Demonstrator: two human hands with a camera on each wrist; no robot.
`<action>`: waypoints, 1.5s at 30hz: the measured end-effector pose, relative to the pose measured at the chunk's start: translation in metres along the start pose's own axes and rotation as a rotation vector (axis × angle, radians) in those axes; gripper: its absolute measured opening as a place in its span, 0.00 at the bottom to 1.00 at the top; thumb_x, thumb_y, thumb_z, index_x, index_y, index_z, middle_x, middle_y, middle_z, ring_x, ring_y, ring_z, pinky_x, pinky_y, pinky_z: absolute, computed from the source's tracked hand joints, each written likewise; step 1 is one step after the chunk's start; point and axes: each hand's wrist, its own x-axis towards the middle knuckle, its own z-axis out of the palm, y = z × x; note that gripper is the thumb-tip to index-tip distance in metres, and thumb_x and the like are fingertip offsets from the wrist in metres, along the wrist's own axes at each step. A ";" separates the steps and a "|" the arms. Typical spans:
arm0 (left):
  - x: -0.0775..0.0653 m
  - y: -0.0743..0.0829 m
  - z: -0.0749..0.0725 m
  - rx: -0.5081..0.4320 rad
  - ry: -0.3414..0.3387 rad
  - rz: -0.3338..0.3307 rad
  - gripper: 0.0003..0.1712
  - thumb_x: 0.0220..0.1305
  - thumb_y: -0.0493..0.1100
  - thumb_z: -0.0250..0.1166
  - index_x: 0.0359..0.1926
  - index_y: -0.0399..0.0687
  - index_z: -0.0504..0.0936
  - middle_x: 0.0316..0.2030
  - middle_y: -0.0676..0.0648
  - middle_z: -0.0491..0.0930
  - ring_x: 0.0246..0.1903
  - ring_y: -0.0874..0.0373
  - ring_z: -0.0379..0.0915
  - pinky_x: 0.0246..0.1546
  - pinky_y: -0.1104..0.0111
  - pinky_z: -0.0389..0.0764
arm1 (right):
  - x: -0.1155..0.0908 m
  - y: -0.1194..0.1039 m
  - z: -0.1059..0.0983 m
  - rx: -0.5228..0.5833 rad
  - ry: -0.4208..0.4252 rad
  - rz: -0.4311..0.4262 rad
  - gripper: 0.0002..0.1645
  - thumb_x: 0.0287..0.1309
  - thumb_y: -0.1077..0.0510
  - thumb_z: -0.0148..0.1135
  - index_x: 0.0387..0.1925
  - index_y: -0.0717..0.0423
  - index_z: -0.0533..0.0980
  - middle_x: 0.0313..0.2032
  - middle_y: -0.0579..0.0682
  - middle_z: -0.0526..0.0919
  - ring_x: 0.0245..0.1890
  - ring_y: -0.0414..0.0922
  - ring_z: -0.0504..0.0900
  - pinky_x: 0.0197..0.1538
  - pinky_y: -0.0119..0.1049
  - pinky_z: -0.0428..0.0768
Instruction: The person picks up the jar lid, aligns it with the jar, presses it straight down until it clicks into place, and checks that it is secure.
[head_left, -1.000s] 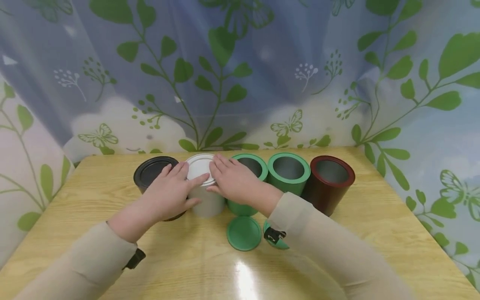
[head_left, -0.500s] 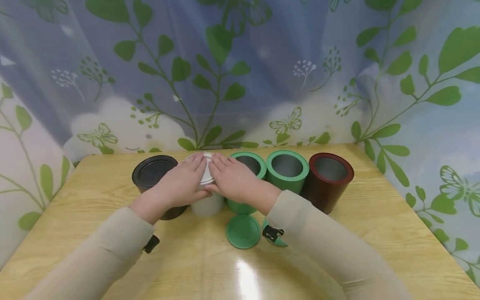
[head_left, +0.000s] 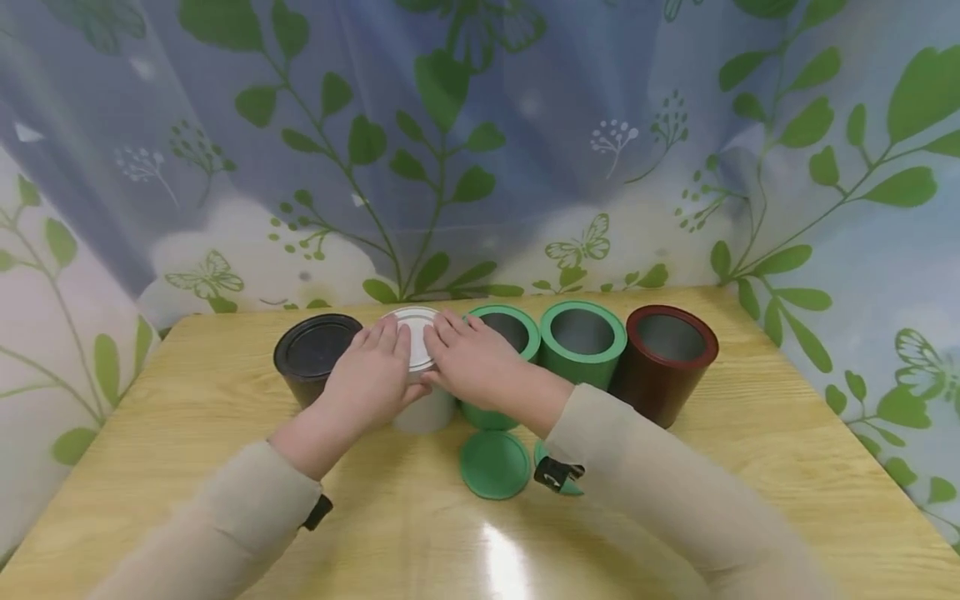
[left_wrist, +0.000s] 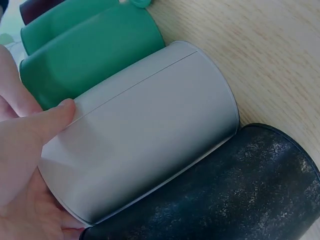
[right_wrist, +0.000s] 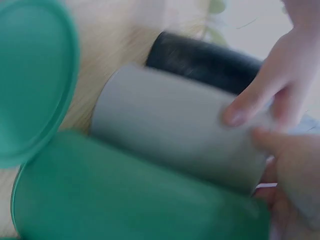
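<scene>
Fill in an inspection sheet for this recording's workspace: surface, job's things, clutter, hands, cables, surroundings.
Surface: wood-grain table, with a bright glare spot near the front.
Job's things: white can, upright, its white lid on top.
Clutter: black can, lidded, left of the white one; two open green cans and an open dark red can to its right; green lid flat in front; second green piece mostly hidden by the right sleeve.
Left hand: fingers over the white lid, thumb against the can's side.
Right hand: fingers at the lid's right edge.
Cables: nothing seen.
Surroundings: leaf-and-butterfly patterned curtain behind.
</scene>
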 end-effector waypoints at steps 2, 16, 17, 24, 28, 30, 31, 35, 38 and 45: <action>-0.001 0.001 0.001 0.009 0.004 -0.002 0.47 0.57 0.63 0.62 0.59 0.23 0.67 0.57 0.27 0.67 0.60 0.38 0.62 0.58 0.50 0.65 | -0.003 -0.002 0.000 -0.020 0.024 -0.010 0.38 0.69 0.38 0.38 0.69 0.60 0.56 0.68 0.59 0.57 0.68 0.52 0.55 0.65 0.47 0.59; -0.009 0.004 0.001 -0.035 0.106 -0.031 0.36 0.64 0.57 0.58 0.58 0.27 0.70 0.54 0.28 0.71 0.56 0.39 0.67 0.57 0.50 0.66 | -0.003 -0.001 -0.004 -0.099 0.106 -0.063 0.33 0.69 0.41 0.42 0.65 0.57 0.65 0.62 0.61 0.67 0.63 0.53 0.66 0.60 0.45 0.68; -0.010 0.003 0.000 -0.044 0.102 -0.030 0.36 0.64 0.57 0.58 0.58 0.28 0.70 0.54 0.28 0.71 0.56 0.38 0.67 0.57 0.49 0.66 | -0.003 0.000 -0.005 -0.097 0.107 -0.064 0.33 0.69 0.41 0.42 0.65 0.57 0.64 0.62 0.61 0.67 0.63 0.53 0.66 0.60 0.45 0.68; -0.015 -0.006 -0.007 -0.027 0.059 0.024 0.31 0.64 0.52 0.60 0.57 0.30 0.72 0.54 0.29 0.71 0.55 0.39 0.68 0.55 0.50 0.68 | -0.005 0.001 -0.004 -0.081 0.123 -0.062 0.30 0.69 0.42 0.43 0.66 0.52 0.63 0.61 0.61 0.68 0.62 0.52 0.66 0.59 0.45 0.68; -0.017 -0.008 -0.007 0.030 0.080 0.078 0.29 0.64 0.51 0.60 0.56 0.32 0.74 0.52 0.29 0.73 0.53 0.40 0.71 0.55 0.52 0.69 | -0.005 0.000 -0.002 -0.031 0.104 -0.054 0.29 0.70 0.44 0.43 0.68 0.48 0.62 0.62 0.62 0.66 0.64 0.53 0.64 0.61 0.45 0.67; -0.018 -0.009 -0.006 0.043 0.077 0.080 0.29 0.64 0.51 0.60 0.57 0.33 0.74 0.52 0.30 0.73 0.53 0.40 0.71 0.55 0.52 0.69 | -0.004 0.000 -0.002 -0.018 0.105 -0.057 0.29 0.70 0.44 0.43 0.68 0.48 0.61 0.63 0.62 0.66 0.64 0.53 0.63 0.61 0.45 0.66; -0.018 -0.009 -0.006 0.043 0.075 0.078 0.29 0.64 0.51 0.60 0.57 0.34 0.74 0.52 0.30 0.73 0.53 0.40 0.71 0.55 0.52 0.69 | -0.004 -0.001 -0.001 -0.016 0.103 -0.060 0.29 0.70 0.44 0.43 0.68 0.47 0.61 0.63 0.62 0.65 0.64 0.53 0.63 0.61 0.45 0.66; -0.019 -0.010 -0.003 0.015 0.086 0.067 0.28 0.65 0.51 0.59 0.58 0.34 0.74 0.53 0.30 0.73 0.53 0.40 0.70 0.56 0.51 0.68 | -0.004 -0.001 0.000 -0.005 0.105 -0.057 0.30 0.70 0.44 0.43 0.68 0.48 0.61 0.63 0.62 0.65 0.64 0.53 0.63 0.61 0.46 0.67; -0.020 -0.011 -0.002 -0.019 0.094 0.057 0.28 0.65 0.51 0.59 0.58 0.35 0.73 0.54 0.30 0.72 0.55 0.39 0.69 0.56 0.50 0.67 | -0.006 0.000 0.001 0.015 0.096 -0.044 0.31 0.70 0.43 0.42 0.70 0.50 0.58 0.65 0.62 0.61 0.66 0.53 0.59 0.62 0.46 0.65; -0.026 -0.012 0.000 -0.031 0.067 0.027 0.32 0.64 0.55 0.58 0.64 0.43 0.68 0.59 0.32 0.67 0.59 0.40 0.64 0.56 0.45 0.64 | -0.013 0.002 0.003 -0.008 0.063 -0.060 0.39 0.68 0.39 0.41 0.71 0.56 0.51 0.70 0.57 0.51 0.70 0.49 0.46 0.65 0.48 0.58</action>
